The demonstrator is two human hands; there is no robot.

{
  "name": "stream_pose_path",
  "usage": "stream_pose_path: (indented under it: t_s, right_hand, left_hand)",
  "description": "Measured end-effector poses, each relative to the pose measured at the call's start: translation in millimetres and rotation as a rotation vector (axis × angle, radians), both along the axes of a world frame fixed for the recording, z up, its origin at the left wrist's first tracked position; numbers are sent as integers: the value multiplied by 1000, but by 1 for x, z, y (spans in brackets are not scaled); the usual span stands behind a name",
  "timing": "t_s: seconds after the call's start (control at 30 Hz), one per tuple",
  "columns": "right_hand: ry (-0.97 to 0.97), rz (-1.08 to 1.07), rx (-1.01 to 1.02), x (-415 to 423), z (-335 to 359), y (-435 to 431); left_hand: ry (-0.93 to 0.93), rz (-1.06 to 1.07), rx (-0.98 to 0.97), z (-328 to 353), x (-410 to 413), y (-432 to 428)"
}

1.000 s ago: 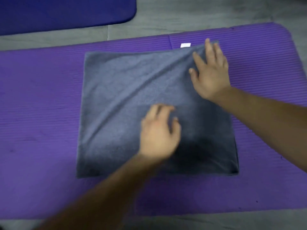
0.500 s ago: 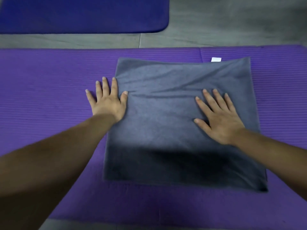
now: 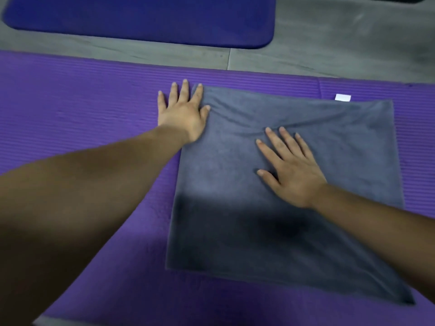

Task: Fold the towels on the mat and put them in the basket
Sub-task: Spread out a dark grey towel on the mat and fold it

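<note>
Your left grip point(image 3: 182, 114) slid up to towel point(image 3: 282, 220) far-left corner, flat, holding nothing. Right grip point(image 3: 292, 168) stays flat mid-towel, open. Towel lies on mat point(image 3: 94, 114), creases nearly out. Fold next, probably. Basket unseen.

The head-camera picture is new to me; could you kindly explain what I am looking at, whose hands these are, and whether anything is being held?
There is no machine here. A person wears one camera on the head, looking forward and down, so you see their own bare arms. A grey towel lies spread on a purple mat, with a small white tag at its far edge. The left hand lies flat at the towel's far left corner, partly on the mat. The right hand lies flat near the towel's middle. Neither hand holds anything; both have straight fingers. Beyond lies a blue mat on the grey floor. No basket is in view.
</note>
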State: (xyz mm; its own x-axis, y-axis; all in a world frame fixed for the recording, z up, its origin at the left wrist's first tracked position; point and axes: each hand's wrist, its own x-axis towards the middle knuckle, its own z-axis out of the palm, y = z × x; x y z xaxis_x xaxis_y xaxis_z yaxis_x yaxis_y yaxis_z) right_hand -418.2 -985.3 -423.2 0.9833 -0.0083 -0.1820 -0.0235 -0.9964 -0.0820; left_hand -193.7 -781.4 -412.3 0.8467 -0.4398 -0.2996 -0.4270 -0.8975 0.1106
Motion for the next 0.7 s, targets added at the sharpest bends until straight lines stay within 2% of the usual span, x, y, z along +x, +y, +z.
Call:
stream_pose_path:
  t_s: [0.1,0.17,0.23,0.3,0.37,0.57,0.7]
  right_hand:
    - [-111,-106,21,13,7,9]
    - [-235,-147,65,37,13,17]
    - [-260,-128,196,76,15,23]
    - [-196,-100,360,121,18,32]
    - [-127,-109,438,163,23,41]
    - [39,-78,409,236,40,67]
    - [136,-85,378,250,44,69]
  left_hand:
    - [28,138,-158,9,-15,9]
    - [-41,169,-269,16,-44,31]
    - [-108,187,-350,21,-78,56]
    - [-2,286,-412,25,-112,78]
    - [138,367,-403,28,-141,95]
    - [243,559,-406,34,-182,115]
    - [346,619,-270,38,-198,125]
